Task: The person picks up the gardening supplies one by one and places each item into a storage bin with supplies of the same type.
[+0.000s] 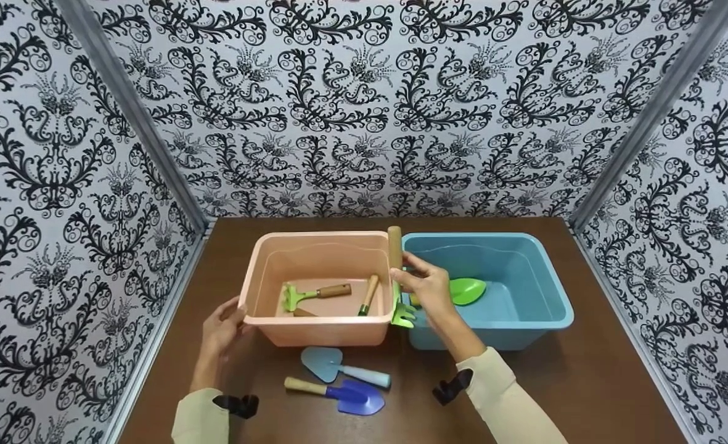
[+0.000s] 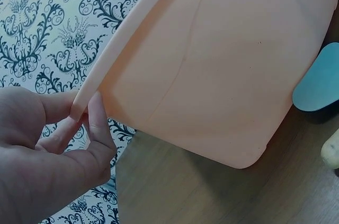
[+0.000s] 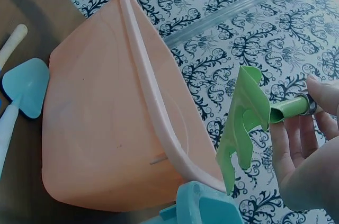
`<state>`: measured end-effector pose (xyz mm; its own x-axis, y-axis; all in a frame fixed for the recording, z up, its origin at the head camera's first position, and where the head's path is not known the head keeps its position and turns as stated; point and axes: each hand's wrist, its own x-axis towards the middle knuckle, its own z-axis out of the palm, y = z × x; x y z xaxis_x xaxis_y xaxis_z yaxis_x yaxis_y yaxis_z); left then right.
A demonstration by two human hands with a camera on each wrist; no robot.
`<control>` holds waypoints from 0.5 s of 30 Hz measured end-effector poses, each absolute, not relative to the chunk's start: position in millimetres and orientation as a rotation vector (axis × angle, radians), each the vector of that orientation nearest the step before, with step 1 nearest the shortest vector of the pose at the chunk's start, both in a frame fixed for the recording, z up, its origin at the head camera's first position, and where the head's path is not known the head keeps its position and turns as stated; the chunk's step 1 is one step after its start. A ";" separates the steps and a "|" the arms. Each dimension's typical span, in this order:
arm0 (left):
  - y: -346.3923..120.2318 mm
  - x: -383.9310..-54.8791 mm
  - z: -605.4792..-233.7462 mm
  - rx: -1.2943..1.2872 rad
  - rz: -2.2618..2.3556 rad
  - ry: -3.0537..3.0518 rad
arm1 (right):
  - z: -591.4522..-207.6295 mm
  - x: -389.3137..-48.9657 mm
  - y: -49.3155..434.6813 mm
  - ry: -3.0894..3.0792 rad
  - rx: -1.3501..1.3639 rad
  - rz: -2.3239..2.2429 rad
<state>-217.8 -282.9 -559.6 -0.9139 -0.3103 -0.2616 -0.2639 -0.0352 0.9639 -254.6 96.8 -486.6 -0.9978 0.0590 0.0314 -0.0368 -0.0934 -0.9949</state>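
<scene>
My left hand (image 1: 220, 328) pinches the left front rim of the peach tub (image 1: 323, 333) between thumb and fingers. My right hand (image 1: 431, 291) grips a green hand rake (image 1: 395, 246) with a wooden handle, held above the gap where the two tubs meet. Its tines (image 3: 244, 123) point down in the head view. Inside the peach tub lie another green hand rake (image 1: 302, 297), a wooden-handled tool (image 1: 370, 293) and a third wooden handle (image 1: 304, 312), partly hidden by the front wall. A green trowel (image 1: 467, 291) rests in the blue tub (image 1: 493, 336), its handle partly behind my right hand.
On the brown table (image 1: 592, 382), in front of the peach tub, lie a light blue trowel (image 1: 323, 364) and a dark blue trowel (image 1: 360, 398) with a wooden handle. Patterned walls (image 1: 364, 123) enclose the table at the back and both sides.
</scene>
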 end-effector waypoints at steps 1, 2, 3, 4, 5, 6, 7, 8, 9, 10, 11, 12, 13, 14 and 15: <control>-283.0 -217.8 -559.7 0.644 -2.145 -2.155 | -486.1 -255.9 95.3 -2.059 -0.029 2.285; -283.4 -218.0 -560.1 0.642 -2.152 -2.148 | -485.8 -257.2 93.9 -2.044 -0.029 2.298; -283.5 -218.1 -560.4 0.644 -2.150 -2.147 | -485.6 -258.6 92.5 -2.027 -0.031 2.315; -283.7 -218.2 -560.7 0.644 -2.156 -2.140 | -485.4 -259.9 91.2 -2.009 -0.037 2.333; -283.8 -218.1 -560.6 0.643 -2.159 -2.136 | -485.4 -261.0 90.1 -1.998 -0.042 2.347; -284.1 -218.2 -560.9 0.643 -2.164 -2.130 | -485.6 -262.1 89.1 -1.984 -0.047 2.362; -284.4 -218.2 -560.9 0.644 -2.168 -2.125 | -485.9 -263.1 88.4 -1.972 -0.052 2.373; -284.7 -218.2 -560.9 0.641 -2.167 -2.123 | -486.0 -263.9 87.6 -1.956 -0.062 2.387; -284.8 -218.1 -560.7 0.637 -2.163 -2.125 | -486.1 -264.6 87.0 -1.936 -0.074 2.403; -285.2 -218.2 -560.7 0.630 -2.168 -2.123 | -486.2 -265.2 86.5 -1.916 -0.084 2.415; -285.4 -218.1 -560.6 0.624 -2.169 -2.124 | -486.1 -265.9 86.1 -1.895 -0.094 2.426; -285.6 -218.0 -560.5 0.623 -2.165 -2.126 | -486.1 -266.5 85.7 -1.874 -0.100 2.437; -285.7 -217.7 -560.3 0.622 -2.162 -2.127 | -486.3 -267.3 85.6 -1.851 -0.103 2.451; -285.8 -217.7 -560.3 0.622 -2.160 -2.127 | -486.6 -268.2 85.4 -1.826 -0.111 2.469; -286.0 -217.8 -560.4 0.625 -2.165 -2.127 | -486.9 -269.0 85.6 -1.805 -0.117 2.482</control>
